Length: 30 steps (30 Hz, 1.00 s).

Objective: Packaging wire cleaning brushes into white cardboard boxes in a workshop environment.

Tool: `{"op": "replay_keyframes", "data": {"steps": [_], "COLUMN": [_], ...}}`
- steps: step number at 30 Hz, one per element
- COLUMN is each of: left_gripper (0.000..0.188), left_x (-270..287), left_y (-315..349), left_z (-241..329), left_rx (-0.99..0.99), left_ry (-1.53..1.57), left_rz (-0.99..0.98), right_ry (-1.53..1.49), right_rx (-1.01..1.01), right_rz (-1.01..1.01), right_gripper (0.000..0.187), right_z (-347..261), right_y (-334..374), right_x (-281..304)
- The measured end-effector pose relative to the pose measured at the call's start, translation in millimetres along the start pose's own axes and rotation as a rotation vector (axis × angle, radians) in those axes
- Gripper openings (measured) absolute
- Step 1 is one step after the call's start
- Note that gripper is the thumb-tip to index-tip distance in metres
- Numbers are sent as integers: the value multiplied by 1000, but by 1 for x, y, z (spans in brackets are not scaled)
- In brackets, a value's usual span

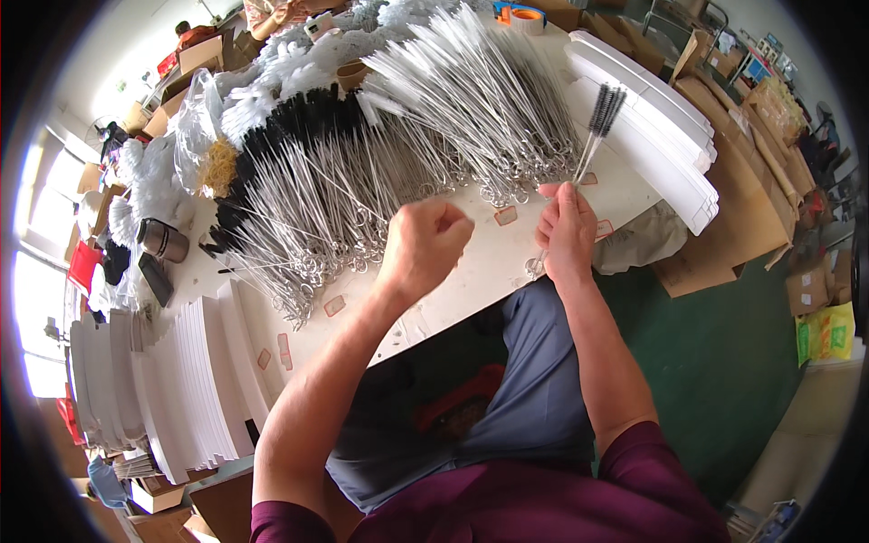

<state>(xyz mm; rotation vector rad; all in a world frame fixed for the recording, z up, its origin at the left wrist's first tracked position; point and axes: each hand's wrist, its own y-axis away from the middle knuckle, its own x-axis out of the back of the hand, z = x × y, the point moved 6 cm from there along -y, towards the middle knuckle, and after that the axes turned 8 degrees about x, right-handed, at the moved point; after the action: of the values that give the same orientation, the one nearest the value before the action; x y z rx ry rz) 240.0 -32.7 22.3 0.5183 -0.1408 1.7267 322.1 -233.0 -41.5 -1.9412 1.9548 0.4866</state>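
Note:
Upright in my right hand [568, 231], a few black-bristled wire brushes [605, 113] are pinched by their twisted metal stems, with loop ends showing below the fingers. My left hand [425, 240] is curled closed over the table's near part, beside the brush pile; whatever its fingers hold, if anything, is hidden. Spread across the white table [471, 294] is a large pile of black-bristled brushes [308, 199], their ring handles toward me. Farther right lies a heap of white-bristled brushes [480, 100], rings also facing me.
White folded card pieces [643, 113] are stacked at the right edge, and more white stacks [195, 380] stand at the left. Small orange-edged labels [335, 306] lie on the tabletop. Clear plastic bags [199, 136] and an orange tape roll [527, 20] sit farther back. Brown cardboard [738, 181] leans at right.

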Motion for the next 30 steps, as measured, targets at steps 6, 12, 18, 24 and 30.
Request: {"op": "replay_keyframes", "data": {"steps": [6, 12, 18, 24, 30], "left_gripper": [27, 33, 31, 21, 18], "left_x": [-22, -32, -31, -27, -18], "left_y": [-68, -106, -114, -110, -90], "left_z": [27, 25, 19, 22, 19], "left_rx": [1, 239, 336, 351, 309], "left_ry": [-94, -5, 75, 83, 350], "left_rz": [94, 168, 118, 25, -8], "right_ry": [-50, -20, -63, -62, -43], "right_rx": [95, 62, 72, 79, 69], "right_rz": [-98, -87, -91, -87, -86], "right_gripper": [39, 40, 37, 38, 39], "right_z": [-2, 3, 2, 4, 4], "right_y": [4, 5, 6, 6, 6], "right_x": [-4, -2, -6, -5, -4]}}
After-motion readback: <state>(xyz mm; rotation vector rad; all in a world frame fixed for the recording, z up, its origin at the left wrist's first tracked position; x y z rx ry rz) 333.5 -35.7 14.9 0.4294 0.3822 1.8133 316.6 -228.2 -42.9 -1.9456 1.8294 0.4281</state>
